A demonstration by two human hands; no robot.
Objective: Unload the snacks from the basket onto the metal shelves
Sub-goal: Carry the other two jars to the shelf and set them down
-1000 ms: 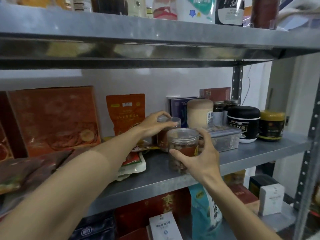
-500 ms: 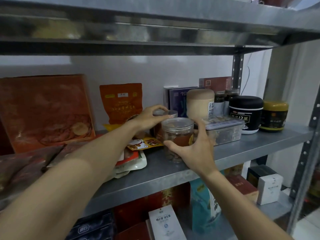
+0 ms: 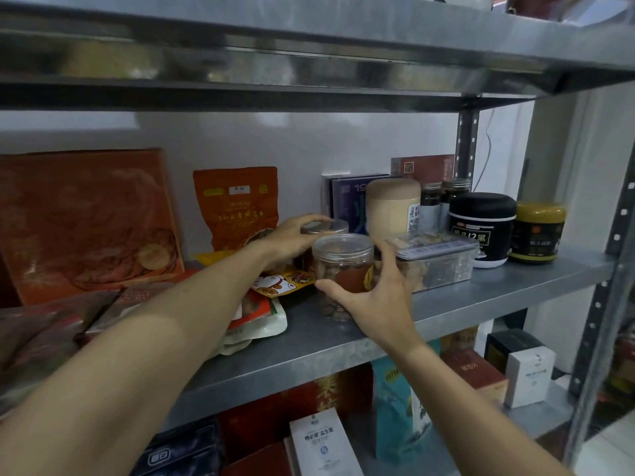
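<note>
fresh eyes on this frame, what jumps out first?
Both hands meet at the centre of the middle shelf: the right hand grips the clear front jar of snacks, and the left hand grips the lid of the rear jar just behind it. After that, the big red box leaning at the back left and the black tub on the right.

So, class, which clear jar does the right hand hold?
The front jar, nearest the shelf edge; the left hand grips the rear jar by its lid.
</note>
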